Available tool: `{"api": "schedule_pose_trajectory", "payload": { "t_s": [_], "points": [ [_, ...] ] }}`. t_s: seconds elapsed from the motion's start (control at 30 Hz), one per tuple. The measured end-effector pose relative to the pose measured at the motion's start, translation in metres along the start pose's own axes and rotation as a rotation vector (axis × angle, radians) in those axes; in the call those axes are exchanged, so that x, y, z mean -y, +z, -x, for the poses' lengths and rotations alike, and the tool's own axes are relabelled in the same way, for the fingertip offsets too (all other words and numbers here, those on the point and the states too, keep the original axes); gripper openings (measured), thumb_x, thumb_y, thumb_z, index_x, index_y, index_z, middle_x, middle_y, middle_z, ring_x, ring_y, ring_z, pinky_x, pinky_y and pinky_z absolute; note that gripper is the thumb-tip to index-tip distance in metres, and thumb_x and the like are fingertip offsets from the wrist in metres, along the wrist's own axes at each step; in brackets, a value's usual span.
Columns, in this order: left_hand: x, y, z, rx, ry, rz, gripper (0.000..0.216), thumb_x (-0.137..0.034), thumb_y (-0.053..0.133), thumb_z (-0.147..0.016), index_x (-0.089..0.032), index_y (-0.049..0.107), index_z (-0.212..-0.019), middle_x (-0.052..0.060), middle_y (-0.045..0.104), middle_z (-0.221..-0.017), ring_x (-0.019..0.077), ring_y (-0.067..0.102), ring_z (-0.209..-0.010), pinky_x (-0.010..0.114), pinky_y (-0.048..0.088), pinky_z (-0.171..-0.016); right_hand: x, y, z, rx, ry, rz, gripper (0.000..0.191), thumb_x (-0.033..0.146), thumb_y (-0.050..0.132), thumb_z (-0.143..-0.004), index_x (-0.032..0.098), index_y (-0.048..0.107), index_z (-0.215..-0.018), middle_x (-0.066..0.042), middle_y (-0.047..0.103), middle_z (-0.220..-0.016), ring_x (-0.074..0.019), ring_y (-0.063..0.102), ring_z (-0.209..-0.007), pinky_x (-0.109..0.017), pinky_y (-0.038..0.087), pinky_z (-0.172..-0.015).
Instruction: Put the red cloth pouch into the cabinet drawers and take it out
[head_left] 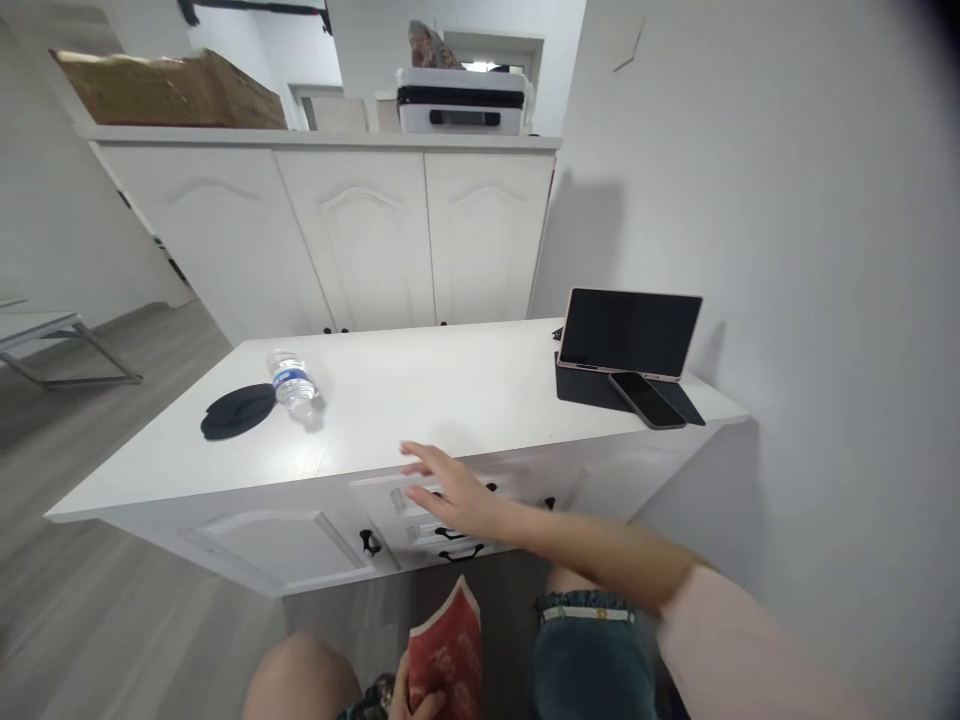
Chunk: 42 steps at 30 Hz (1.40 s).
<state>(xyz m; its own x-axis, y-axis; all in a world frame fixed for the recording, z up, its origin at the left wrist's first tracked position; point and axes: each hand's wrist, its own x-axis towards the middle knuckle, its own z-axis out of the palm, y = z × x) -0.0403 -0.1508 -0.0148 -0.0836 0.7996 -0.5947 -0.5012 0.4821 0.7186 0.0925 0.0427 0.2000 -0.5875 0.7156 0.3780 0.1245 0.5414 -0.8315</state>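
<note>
At the bottom of the head view, my left hand (409,695) is closed around a red, flat item with a white edge and a pale pattern (448,655); its exact kind is unclear. It hangs low, between my knees. Reaching in from the right, my right hand (454,492) has its fingers apart and nothing in it. It hovers near the front edge of the white cabinet top (420,390), above the drawers with black handles (461,552). My right forearm is slightly blurred.
On the cabinet top, a plastic water bottle (291,378) lies by a black flat piece (238,411) at left. At right, a tablet (631,332) leans upright behind a phone (646,400). A cardboard box (169,90) and a white case (461,105) sit on the cabinet behind.
</note>
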Motion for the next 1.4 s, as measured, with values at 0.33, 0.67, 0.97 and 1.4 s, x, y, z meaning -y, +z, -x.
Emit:
{"api": "schedule_pose_trajectory", "payload": {
  "t_s": [0.33,0.67,0.97,1.4],
  "points": [
    [0.005,0.066,-0.012,0.172,0.034,0.013,0.067,-0.007,0.063,-0.049,-0.022,0.063,-0.115,0.006,0.074,-0.097,0.0273,0.066,-0.095,0.036,0.048,-0.087,-0.09,0.101,0.247,-0.467,0.803,-0.808,0.083,0.056,0.079,-0.057,0.024,0.05,-0.128,-0.013,0.06,-0.127,-0.0318,0.055,-0.12,-0.049,0.041,-0.102],
    [-0.053,0.095,-0.059,0.021,0.048,-0.018,0.032,-0.02,0.077,-0.065,-0.018,0.067,-0.095,0.01,0.071,-0.099,0.0235,0.065,-0.098,0.036,0.045,-0.093,-0.122,0.075,0.275,-0.792,1.117,-0.934,0.049,0.039,0.084,-0.049,0.016,0.066,-0.09,-0.007,0.075,-0.084,-0.0273,0.071,-0.081,-0.042,0.053,-0.085],
    [-0.131,0.141,-0.102,0.06,-0.006,0.329,0.014,-0.008,0.058,-0.082,-0.014,0.062,-0.071,0.006,0.071,-0.067,0.0165,0.067,-0.067,0.031,0.052,-0.077,-0.103,0.065,0.282,-0.698,1.177,-1.398,0.024,0.035,0.066,-0.069,0.013,0.067,-0.08,-0.009,0.075,-0.078,-0.0215,0.071,-0.072,-0.035,0.057,-0.081],
    [-0.081,0.119,-0.051,0.056,0.098,0.353,0.009,-0.016,0.072,-0.073,-0.016,0.063,-0.074,0.004,0.072,-0.07,0.0163,0.069,-0.071,0.03,0.052,-0.078,-0.028,-0.007,0.243,-0.747,1.139,-1.1,0.027,0.037,0.074,-0.057,0.02,0.064,-0.076,-0.003,0.072,-0.063,-0.0186,0.066,-0.051,-0.027,0.055,-0.051]
  ]
}}
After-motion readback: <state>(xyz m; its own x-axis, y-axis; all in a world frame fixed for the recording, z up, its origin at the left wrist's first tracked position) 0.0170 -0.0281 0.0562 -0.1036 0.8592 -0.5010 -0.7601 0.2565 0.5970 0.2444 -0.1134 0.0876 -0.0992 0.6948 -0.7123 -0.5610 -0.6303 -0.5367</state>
